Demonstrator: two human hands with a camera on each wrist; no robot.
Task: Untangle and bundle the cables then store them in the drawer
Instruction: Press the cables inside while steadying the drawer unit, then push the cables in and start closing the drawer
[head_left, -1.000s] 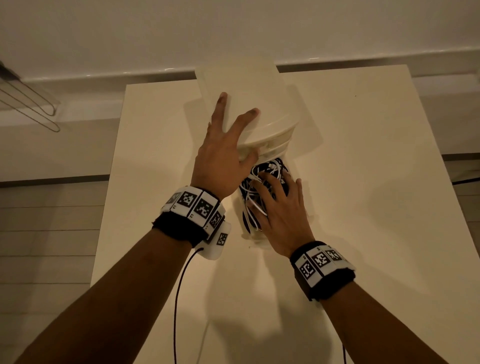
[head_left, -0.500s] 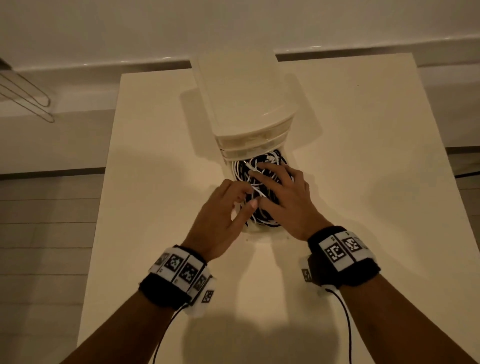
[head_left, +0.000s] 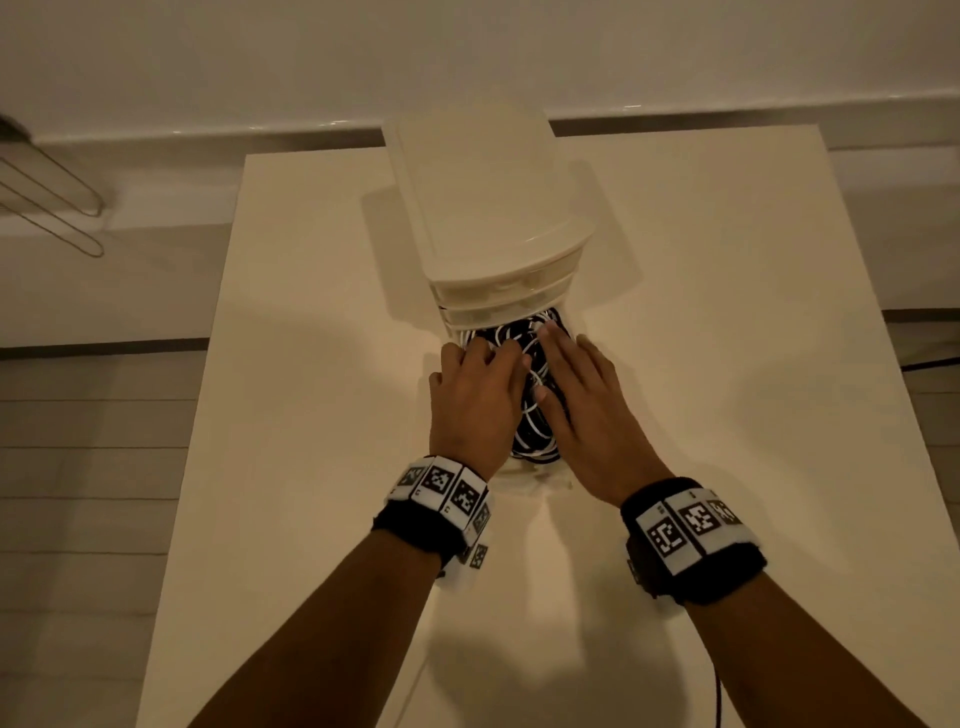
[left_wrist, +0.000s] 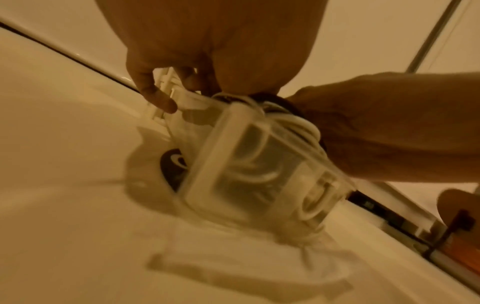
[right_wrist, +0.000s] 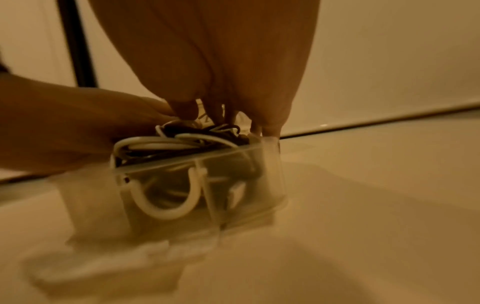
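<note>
White table (head_left: 311, 415); hands (head_left: 475, 400) hiding drawer's (right_wrist: 233, 164) cables (head_left: 535, 415).

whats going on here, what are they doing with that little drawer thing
A person is packing black and white cables into the pulled-out bottom drawer of a small plastic drawer unit on a white table. Both the left hand and the right hand lie on the pile, pressing it down. The cables heap above the drawer's rim, and the drawer is not yet shut.

Dim, warm yellowish light throughout; soft shadows fall toward six o'clock on the pale rectangular table (head_left: 311, 415). Both wrist views are motion-blurred, edges bent.
</note>
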